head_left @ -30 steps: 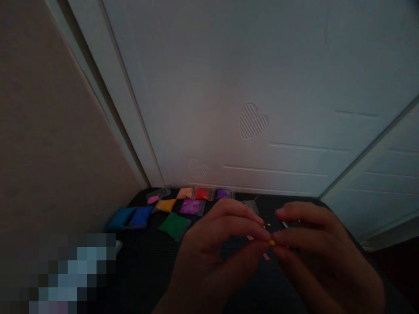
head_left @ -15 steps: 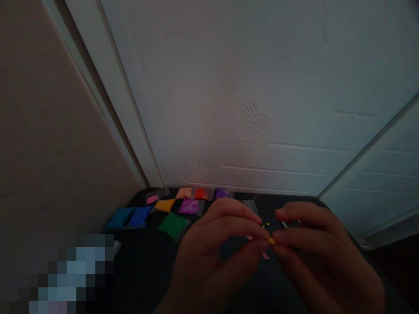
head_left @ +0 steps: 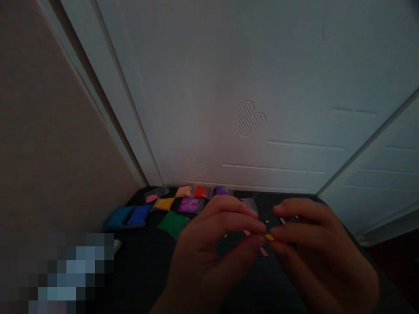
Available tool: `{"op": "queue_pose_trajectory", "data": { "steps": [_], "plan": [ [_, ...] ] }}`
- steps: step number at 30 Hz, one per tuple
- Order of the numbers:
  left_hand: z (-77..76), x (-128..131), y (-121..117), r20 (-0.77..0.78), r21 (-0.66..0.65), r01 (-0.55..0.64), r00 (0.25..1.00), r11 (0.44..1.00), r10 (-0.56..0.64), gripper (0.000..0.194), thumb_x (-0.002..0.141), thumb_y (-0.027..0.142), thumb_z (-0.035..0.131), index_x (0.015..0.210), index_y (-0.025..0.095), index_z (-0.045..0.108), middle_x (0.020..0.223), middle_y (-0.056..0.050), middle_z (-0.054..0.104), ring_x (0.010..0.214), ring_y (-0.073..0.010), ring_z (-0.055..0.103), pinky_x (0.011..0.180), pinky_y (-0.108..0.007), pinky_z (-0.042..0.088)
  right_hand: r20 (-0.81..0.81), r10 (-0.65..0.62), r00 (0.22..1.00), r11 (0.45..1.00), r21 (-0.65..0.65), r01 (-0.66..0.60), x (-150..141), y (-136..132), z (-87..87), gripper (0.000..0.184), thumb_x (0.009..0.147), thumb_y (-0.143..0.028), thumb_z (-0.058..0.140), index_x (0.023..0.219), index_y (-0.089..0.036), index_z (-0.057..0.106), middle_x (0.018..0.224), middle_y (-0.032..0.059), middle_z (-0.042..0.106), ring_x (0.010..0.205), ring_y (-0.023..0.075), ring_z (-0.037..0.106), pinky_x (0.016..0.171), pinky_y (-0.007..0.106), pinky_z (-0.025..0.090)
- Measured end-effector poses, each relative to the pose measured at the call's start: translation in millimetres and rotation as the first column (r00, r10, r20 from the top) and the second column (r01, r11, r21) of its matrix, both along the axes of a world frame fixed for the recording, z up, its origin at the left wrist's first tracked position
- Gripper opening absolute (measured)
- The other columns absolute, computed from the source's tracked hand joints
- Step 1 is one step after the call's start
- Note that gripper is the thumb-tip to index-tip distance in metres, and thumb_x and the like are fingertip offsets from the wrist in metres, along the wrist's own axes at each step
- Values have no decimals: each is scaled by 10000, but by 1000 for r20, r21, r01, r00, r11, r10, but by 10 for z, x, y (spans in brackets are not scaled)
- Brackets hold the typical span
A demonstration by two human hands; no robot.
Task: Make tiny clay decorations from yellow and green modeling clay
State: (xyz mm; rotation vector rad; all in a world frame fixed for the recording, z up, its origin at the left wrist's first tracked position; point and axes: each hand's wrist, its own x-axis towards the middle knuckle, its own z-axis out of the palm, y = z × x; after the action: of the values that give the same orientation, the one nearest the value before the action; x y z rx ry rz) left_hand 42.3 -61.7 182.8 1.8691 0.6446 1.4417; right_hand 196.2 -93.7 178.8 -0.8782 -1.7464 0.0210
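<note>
A small yellow piece of modelling clay (head_left: 269, 237) sits between my fingertips above the dark table. My right hand (head_left: 322, 244) pinches it between thumb and index finger, with the other fingers curled behind. From the other side my left hand (head_left: 218, 244) meets the clay's left end with thumb and index fingertips close together. Beneath the hands lie pink strips (head_left: 263, 251) and tiny yellow bits (head_left: 267, 221). A thin light-coloured tool (head_left: 283, 221) is partly hidden behind my right hand.
On the dark table (head_left: 140, 270) lie several clear bags of coloured clay, among them a green bag (head_left: 172, 224), a blue bag (head_left: 139, 216) and an orange bag (head_left: 164, 204). A white panel (head_left: 196, 87) with embossed hearts rises behind. A blurred-out object (head_left: 78, 266) is at lower left.
Both hands have shifted slightly left and up with the yellow clay. The left thumb and index fingertips have eased a little apart, showing more of the clay. A yellow bit now shows under the left hand.
</note>
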Motion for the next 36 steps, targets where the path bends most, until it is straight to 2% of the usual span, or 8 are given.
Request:
{"op": "queue_pose_trajectory", "data": {
  "steps": [6, 13, 19, 26, 31, 36],
  "plan": [
    [-24, -5, -7, -10, 11, 1, 1000, 1000, -1, 201, 669, 68, 600, 778, 234, 630, 857, -8, 583, 865, -160, 543, 810, -270, 413, 47, 42, 998, 999, 5, -42, 23, 18, 10, 244, 647, -46, 602, 858, -166, 578, 983, 20, 513, 922, 134, 493, 734, 238, 424],
    [-41, -10, -4, -4, 49, 8, 1000, 999, -7, 197, 675, 61, 580, 789, 218, 612, 871, -21, 572, 878, -163, 533, 800, -265, 418, 31, 59, 998, 998, 8, -59, 40, 16, -11, 282, 643, -56, 620, 898, -162, 565, 991, 23, 506, 932, 137, 486, 724, 237, 430],
    [-16, -23, -2, -39, 117, -11, 999, 993, 15, 205, 666, 53, 577, 780, 220, 609, 848, -24, 577, 856, -166, 540, 778, -274, 437, 56, 36, 998, 999, 15, -37, 38, 10, 2, 255, 651, -40, 603, 871, -164, 573, 993, 18, 507, 930, 125, 488, 752, 229, 416],
    [-3, -26, -11, -36, 117, -8, 999, 993, 13, 201, 669, 59, 578, 783, 222, 607, 846, -13, 575, 856, -151, 541, 795, -256, 426, 62, 46, 997, 999, 8, -46, 33, 4, 14, 262, 647, -33, 600, 873, -162, 572, 997, 18, 505, 932, 125, 490, 732, 224, 428],
    [1, -38, -17, -25, 51, 1, 1000, 999, 0, 220, 675, 64, 584, 813, 232, 616, 863, 0, 578, 863, -139, 543, 785, -228, 428, 64, 24, 998, 999, 33, -26, 30, 3, 15, 257, 647, -40, 605, 869, -165, 572, 986, 12, 517, 931, 123, 494, 765, 227, 417],
    [8, -28, -19, 27, -173, 39, 999, 984, -35, 162, 714, 110, 567, 768, 250, 630, 854, 14, 584, 878, -140, 540, 775, -229, 438, 85, 33, 996, 998, 42, -36, 30, 0, 5, 298, 628, -32, 614, 890, -168, 572, 1003, 11, 519, 936, 131, 494, 758, 231, 419]
  ]
}}
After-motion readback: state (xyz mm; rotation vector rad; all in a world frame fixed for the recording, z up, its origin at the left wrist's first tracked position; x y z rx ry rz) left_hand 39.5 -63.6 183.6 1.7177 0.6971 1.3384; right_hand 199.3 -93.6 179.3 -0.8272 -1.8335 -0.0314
